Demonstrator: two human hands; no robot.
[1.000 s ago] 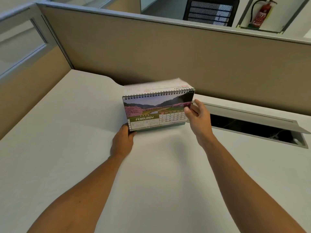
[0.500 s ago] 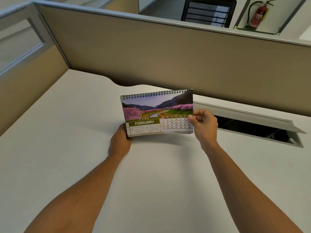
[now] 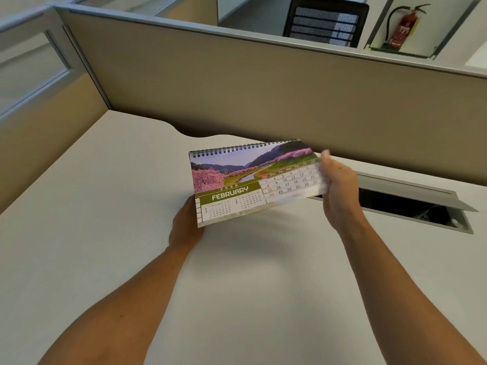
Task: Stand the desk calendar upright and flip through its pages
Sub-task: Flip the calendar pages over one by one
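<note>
Holding the desk calendar (image 3: 237, 185) between both hands, the person has it lifted off the white table (image 3: 105, 206), a soft shadow lying on the surface beneath it. It sits just above the middle of the view, tilted back so its face looks up toward the camera, with the black spiral binding (image 3: 245, 148) along the edge at 12 o'clock. The top page reads FEBRUARY, under a photograph of pink blossom trees, a river and hills; the date grid fills the half toward 3 o'clock and is blurred there.

At 9 o'clock of the calendar, the left hand (image 3: 185, 227) is mostly hidden under the lower corner, its grip closed on that corner from below. At 3 o'clock, the right hand (image 3: 340, 185) has its grip closed on the page edges, thumb side on the face and one fingertip sticking up past the upper edge. Several page edges show fanned along the bottom.

Beyond the calendar, toward 12 o'clock, stands a beige partition (image 3: 263, 88). Toward 3 o'clock an open cable tray (image 3: 411, 209) is sunk into the table. Far off at 1 o'clock hangs a red fire extinguisher (image 3: 402, 29), beside a black mesh chair back (image 3: 325, 22).
</note>
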